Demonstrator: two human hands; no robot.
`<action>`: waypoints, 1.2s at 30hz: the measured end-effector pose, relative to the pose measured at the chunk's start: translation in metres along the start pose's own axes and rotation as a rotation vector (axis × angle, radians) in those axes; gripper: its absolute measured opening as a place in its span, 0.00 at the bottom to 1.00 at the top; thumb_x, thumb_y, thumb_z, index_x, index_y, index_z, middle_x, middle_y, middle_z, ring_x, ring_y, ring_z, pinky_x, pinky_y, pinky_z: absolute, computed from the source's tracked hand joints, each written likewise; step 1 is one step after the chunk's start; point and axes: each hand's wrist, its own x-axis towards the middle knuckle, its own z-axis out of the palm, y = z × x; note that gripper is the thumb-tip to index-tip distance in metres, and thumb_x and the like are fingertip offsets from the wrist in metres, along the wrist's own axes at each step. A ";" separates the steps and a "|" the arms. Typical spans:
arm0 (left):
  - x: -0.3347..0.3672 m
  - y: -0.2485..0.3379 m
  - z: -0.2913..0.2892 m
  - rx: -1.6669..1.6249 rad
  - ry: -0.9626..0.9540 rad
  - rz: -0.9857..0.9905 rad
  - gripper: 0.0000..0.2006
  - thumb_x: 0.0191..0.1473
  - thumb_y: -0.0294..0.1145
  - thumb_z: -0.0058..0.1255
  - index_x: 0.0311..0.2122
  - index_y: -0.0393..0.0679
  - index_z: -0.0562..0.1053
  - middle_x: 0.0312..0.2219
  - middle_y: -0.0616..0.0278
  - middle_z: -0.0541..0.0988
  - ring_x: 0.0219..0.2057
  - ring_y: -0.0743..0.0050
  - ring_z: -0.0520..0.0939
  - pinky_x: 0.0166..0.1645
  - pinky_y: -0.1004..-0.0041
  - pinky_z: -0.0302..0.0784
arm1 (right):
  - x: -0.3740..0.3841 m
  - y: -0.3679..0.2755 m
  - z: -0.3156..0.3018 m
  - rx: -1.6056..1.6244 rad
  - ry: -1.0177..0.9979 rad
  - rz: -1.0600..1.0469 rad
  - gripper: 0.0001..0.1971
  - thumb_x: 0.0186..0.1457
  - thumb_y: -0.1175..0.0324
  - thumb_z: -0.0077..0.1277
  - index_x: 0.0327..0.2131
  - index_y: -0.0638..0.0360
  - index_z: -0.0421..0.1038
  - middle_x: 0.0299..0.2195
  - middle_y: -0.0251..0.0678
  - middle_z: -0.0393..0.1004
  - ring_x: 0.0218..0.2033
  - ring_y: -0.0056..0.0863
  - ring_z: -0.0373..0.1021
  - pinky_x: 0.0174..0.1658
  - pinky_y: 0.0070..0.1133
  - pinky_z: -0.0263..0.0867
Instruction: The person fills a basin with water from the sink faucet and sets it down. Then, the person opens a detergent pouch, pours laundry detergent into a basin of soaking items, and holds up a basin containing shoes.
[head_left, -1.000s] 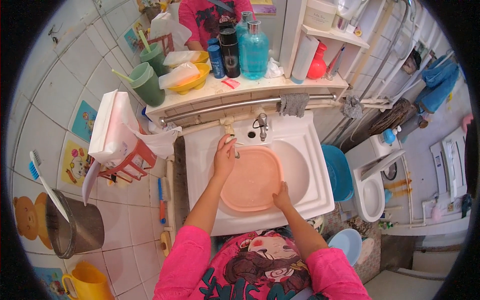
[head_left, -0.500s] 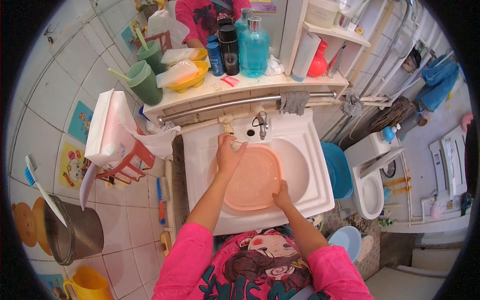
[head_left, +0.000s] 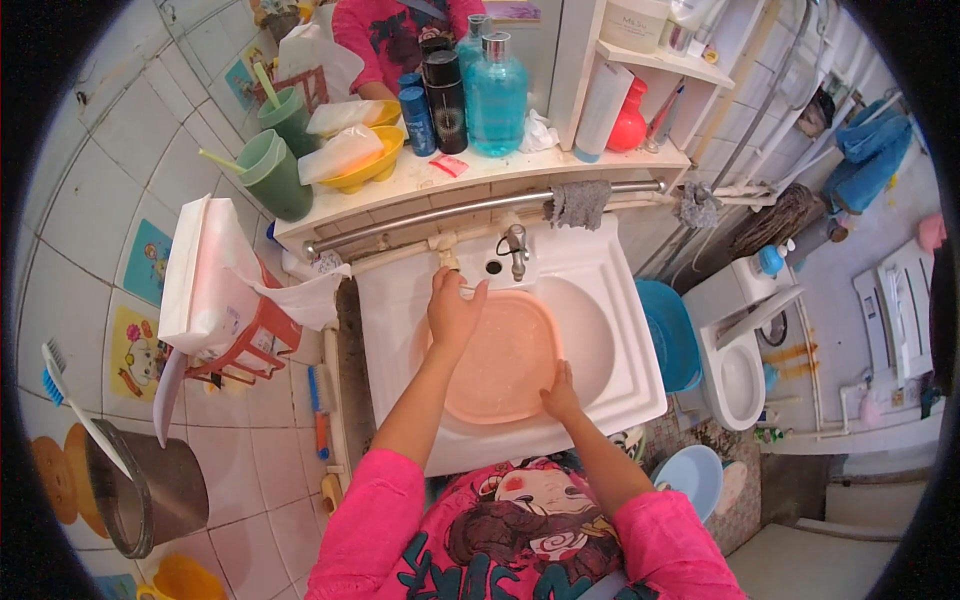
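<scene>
A round pink plastic washbasin (head_left: 505, 365) sits in the white sink (head_left: 590, 340) below the tap (head_left: 516, 250); what looks like water is in it. Over the basin's far left rim is my left hand (head_left: 455, 312), its fingers closed near a yellowish pipe fitting (head_left: 443, 246). A small whitish edge shows between thumb and fingers, too covered to name. My right hand (head_left: 562, 394) grips the basin's right rim, thumb on the inner side and fingers along the outside.
Behind the sink, a metal rail carries a grey cloth (head_left: 579, 204). A shelf above holds a blue bottle (head_left: 497, 100), green cups (head_left: 274, 176) and a yellow soap dish (head_left: 368, 165). A tissue pack (head_left: 215, 290) hangs at left. Blue tubs (head_left: 668, 335) and a toilet (head_left: 735, 380) stand right.
The view has shifted slightly. The whitish piece in my left hand shows less than before. My right hand stays on the basin's rim.
</scene>
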 end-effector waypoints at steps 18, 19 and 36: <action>-0.012 -0.004 -0.017 -0.096 -0.284 0.042 0.25 0.46 0.24 0.38 0.53 0.38 0.52 0.56 0.46 0.41 0.47 0.44 0.64 0.46 0.66 0.66 | -0.005 -0.003 -0.006 -0.015 -0.004 0.005 0.40 0.42 0.70 0.46 0.55 0.65 0.32 0.56 0.52 0.34 0.56 0.45 0.40 0.54 0.27 0.48; -0.013 -0.006 -0.017 -0.096 -0.286 0.039 0.25 0.46 0.24 0.38 0.53 0.38 0.52 0.56 0.46 0.41 0.47 0.44 0.64 0.46 0.66 0.66 | -0.005 -0.004 -0.008 -0.028 -0.008 0.004 0.40 0.42 0.70 0.46 0.55 0.65 0.32 0.56 0.51 0.34 0.56 0.45 0.40 0.54 0.27 0.48; -0.146 -0.111 0.021 -0.096 -0.324 -0.517 0.30 0.47 0.24 0.36 0.54 0.27 0.40 0.55 0.41 0.44 0.57 0.55 0.45 0.59 0.70 0.38 | 0.006 0.017 -0.001 0.168 0.194 -0.019 0.34 0.42 0.73 0.45 0.53 0.68 0.42 0.51 0.55 0.50 0.52 0.48 0.49 0.54 0.28 0.48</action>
